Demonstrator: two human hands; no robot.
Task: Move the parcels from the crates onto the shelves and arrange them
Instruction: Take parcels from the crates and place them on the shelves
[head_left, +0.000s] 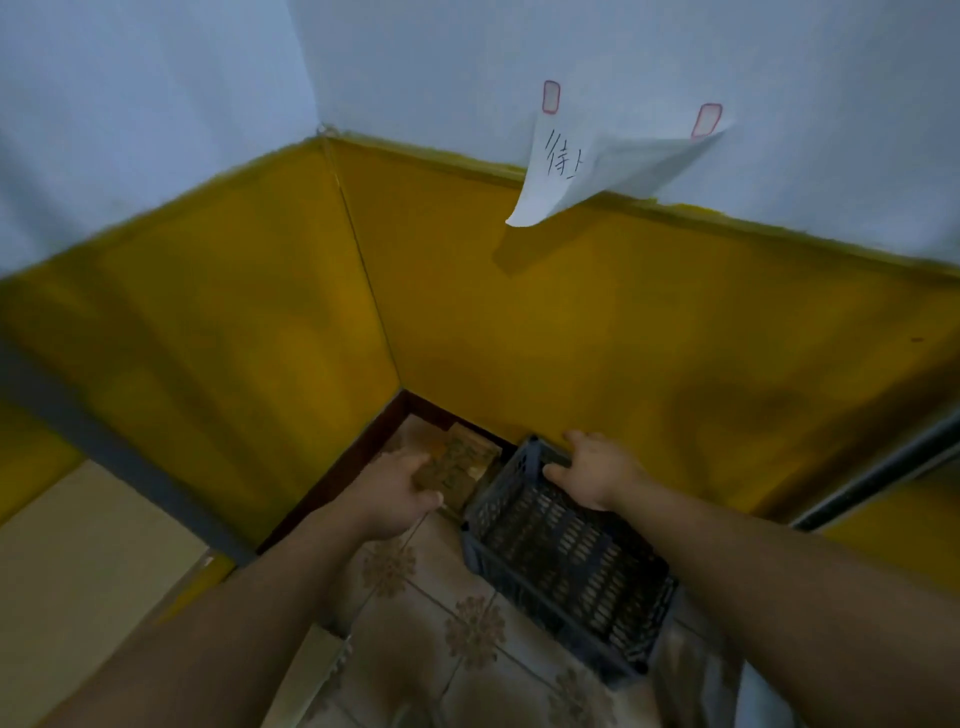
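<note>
My left hand (397, 491) covered the near end of the brown parcel (460, 465); its print was too blurred to read. My right hand (597, 475) hid part of the crate (561, 566) rim. The wall note (561, 171) curled over, hiding most of its writing.

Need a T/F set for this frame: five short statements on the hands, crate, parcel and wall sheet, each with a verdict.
1. The right hand grips the far rim of the crate. True.
2. The parcel sits inside the crate. False: it lies on the floor in the corner, to the left of the crate.
3. The left hand hangs free, touching nothing. False: it holds the parcel.
4. A paper sheet is taped to the wall, with a lower corner curling away. True.
5. The crate is bright red. False: it is dark grey-blue slotted plastic.
</note>
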